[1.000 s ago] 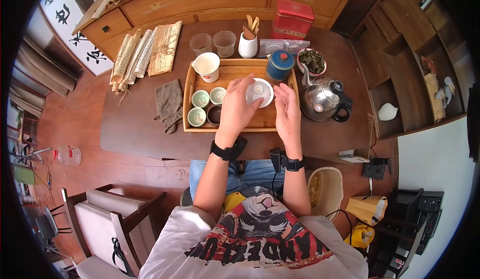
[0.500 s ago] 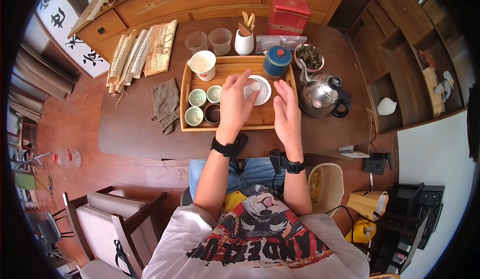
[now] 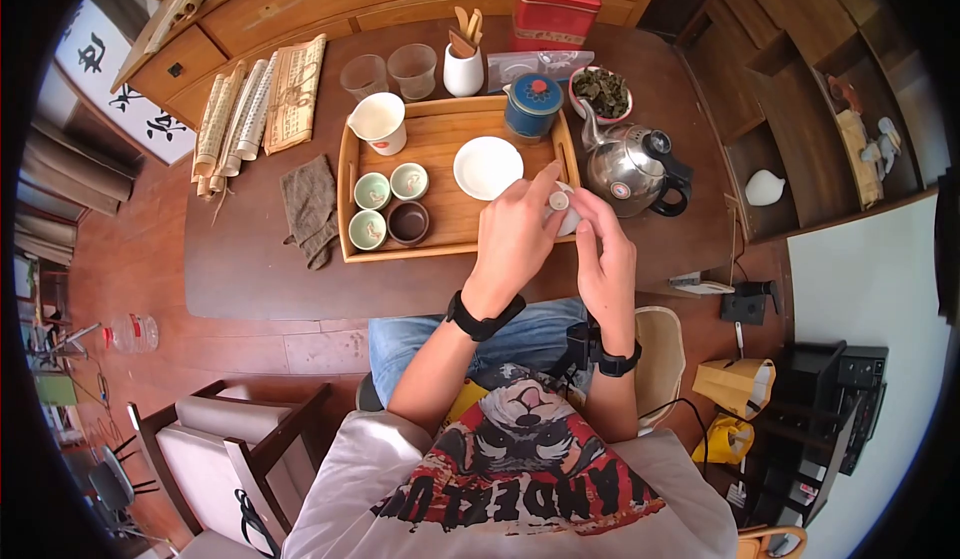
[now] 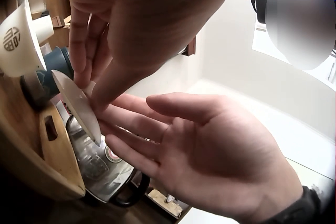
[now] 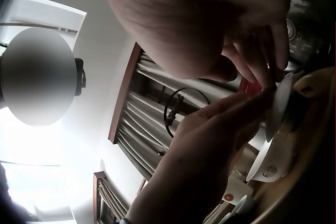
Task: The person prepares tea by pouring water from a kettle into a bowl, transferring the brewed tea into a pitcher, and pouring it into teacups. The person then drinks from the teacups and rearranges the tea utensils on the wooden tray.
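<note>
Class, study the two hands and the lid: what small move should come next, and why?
Probably lower the lid gently, to rest to the right of the white bowl. The left hand pinches its knob over the tray's right side, the right hand is close to its rim, and the bowl sits uncovered.

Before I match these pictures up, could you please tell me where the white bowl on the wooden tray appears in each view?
Head: white bowl just above picture centre.
Left wrist: upper left, its dark mark showing.
Right wrist: lower right, same mark showing.
Shared landmark: steel kettle, at right, lower left and upper right respectively.
</note>
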Demonstrator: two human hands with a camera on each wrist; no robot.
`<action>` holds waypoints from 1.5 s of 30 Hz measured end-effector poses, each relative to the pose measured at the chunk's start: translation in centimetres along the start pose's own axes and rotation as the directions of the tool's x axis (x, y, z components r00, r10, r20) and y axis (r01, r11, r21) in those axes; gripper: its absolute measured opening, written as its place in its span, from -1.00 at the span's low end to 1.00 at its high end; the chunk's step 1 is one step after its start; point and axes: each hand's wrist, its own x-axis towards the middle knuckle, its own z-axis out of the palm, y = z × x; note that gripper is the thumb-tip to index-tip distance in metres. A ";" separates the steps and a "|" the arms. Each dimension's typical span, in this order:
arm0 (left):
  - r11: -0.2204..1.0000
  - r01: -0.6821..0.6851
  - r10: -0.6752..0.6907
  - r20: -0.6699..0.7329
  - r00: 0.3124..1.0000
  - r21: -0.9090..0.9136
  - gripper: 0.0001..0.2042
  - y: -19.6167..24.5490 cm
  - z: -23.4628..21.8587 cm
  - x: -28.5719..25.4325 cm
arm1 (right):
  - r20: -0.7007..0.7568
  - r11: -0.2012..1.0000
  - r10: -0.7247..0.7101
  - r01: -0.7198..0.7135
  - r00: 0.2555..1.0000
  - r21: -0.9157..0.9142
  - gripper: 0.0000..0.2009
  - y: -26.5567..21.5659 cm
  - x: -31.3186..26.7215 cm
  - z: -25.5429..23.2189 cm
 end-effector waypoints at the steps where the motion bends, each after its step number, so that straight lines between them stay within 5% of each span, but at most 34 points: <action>1: 1.000 -0.001 0.001 0.007 1.000 -0.002 -0.40 -0.1 0.3 -0.1 | 0.012 1.000 0.011 -0.011 1.000 0.019 -0.63 0.2 0.0 0.1; 12: 0.955 -0.192 0.201 -0.017 0.979 0.226 -0.49 -2.5 2.1 -0.4 | 0.074 0.997 0.042 -0.046 0.996 0.060 -0.64 2.5 0.6 1.9; 31: 0.957 -0.162 0.167 -0.001 0.986 0.239 -0.58 -3.7 2.4 -1.0 | 0.125 0.996 0.056 -0.064 0.991 0.064 -0.65 1.7 2.1 0.9; 33: 0.961 -0.103 0.094 0.047 0.994 0.255 -0.59 -2.1 0.7 -0.9 | 0.083 1.000 0.020 -0.022 0.996 0.019 -0.68 -0.3 3.5 -0.4; 40: 0.998 -0.043 0.050 -0.137 0.989 0.048 -0.73 -1.5 -2.4 0.1 | 0.135 0.994 -0.103 0.107 0.986 -0.026 -0.79 -7.7 14.3 -2.5; 42: 0.999 -0.030 0.026 -0.169 0.985 -0.024 -0.75 -1.6 -3.2 0.0 | 0.197 0.884 -0.206 0.268 0.959 -0.382 -0.78 -7.4 18.8 -1.7; 45: 0.998 -0.055 0.045 -0.204 0.978 -0.044 -0.74 -1.7 -4.4 -0.2 | 0.304 0.779 -0.196 0.336 0.932 -0.530 -0.72 -4.7 25.3 0.4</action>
